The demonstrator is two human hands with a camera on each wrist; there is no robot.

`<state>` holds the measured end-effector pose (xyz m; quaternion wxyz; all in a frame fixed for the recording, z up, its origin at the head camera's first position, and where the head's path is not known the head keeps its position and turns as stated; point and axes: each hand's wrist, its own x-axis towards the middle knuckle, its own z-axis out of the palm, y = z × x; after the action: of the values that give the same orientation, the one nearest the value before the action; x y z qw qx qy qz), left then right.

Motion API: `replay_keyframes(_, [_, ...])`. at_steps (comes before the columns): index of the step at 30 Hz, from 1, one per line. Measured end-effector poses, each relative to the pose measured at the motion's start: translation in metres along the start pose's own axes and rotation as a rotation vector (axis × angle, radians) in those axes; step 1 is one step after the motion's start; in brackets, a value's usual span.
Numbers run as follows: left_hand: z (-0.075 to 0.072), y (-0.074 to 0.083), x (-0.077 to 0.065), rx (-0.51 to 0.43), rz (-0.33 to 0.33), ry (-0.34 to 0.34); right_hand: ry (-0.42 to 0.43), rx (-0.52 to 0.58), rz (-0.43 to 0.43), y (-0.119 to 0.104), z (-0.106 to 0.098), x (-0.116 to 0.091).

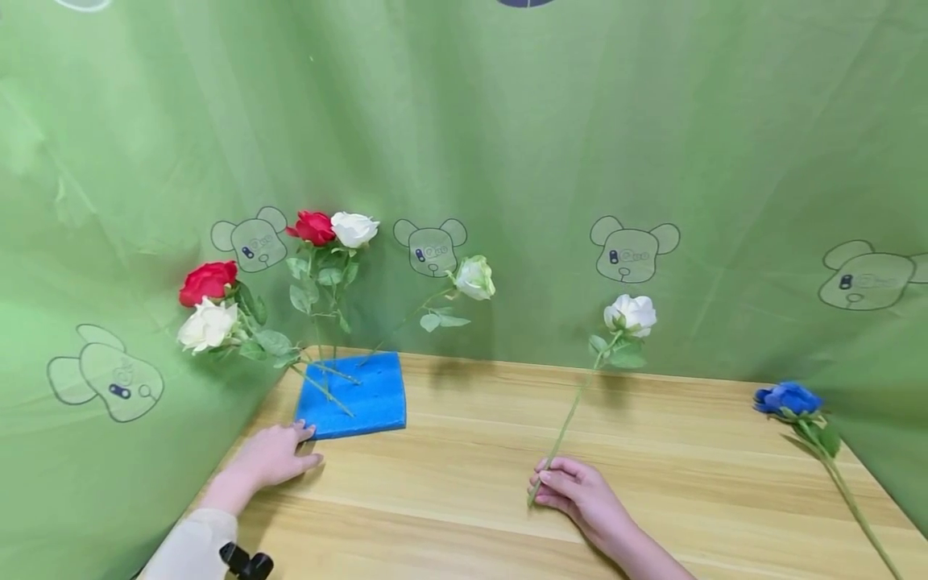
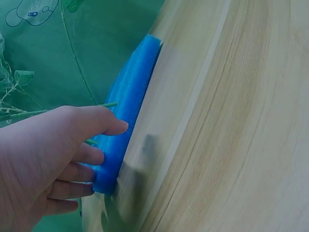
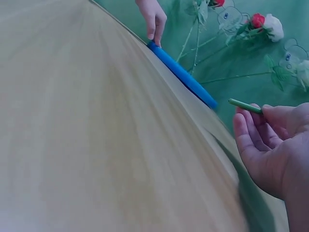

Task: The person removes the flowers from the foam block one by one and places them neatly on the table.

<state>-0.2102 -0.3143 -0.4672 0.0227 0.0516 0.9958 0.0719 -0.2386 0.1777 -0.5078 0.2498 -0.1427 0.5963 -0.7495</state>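
My right hand [image 1: 580, 499] pinches the green stem of a white rose [image 1: 631, 314] near its lower end, thumb against fingers. The bloom tilts up and away to the right. In the right wrist view the cut stem end [image 3: 245, 106] pokes out past the thumb. A blue foam block [image 1: 380, 403] lies at the table's back left. At its near left corner rests my left hand [image 1: 271, 459], fingers loosely extended, fingertips on the foam. Red roses [image 1: 208, 282], white roses [image 1: 209, 325] and a greenish-white rose [image 1: 474, 278] lean out from the block.
A blue rose [image 1: 789, 398] lies on the wooden table [image 1: 449, 499] at the right, stem towards the near edge. Green cloth [image 1: 522, 161] with bear-head prints walls in the back and both sides. A black device [image 1: 246, 561] shows by the left sleeve.
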Motion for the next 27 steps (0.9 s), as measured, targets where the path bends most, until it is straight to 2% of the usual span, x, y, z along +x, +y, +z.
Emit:
replay_keyframes(5, [0.002,0.0,0.0,0.005,0.0,0.002,-0.01,-0.007,0.046,0.0,-0.012,-0.018])
replay_keyframes(12, [0.0,0.002,-0.001,0.0,0.008,0.005,-0.05,0.005,0.062,0.0,-0.032,-0.043])
replay_keyframes(22, [0.001,-0.001,0.0,-0.007,0.005,0.013,-0.164,0.1,0.116,-0.002,-0.06,-0.069])
replay_keyframes(27, [0.0,0.0,-0.002,-0.014,0.003,0.014,-0.162,0.119,0.179,-0.006,-0.074,-0.081])
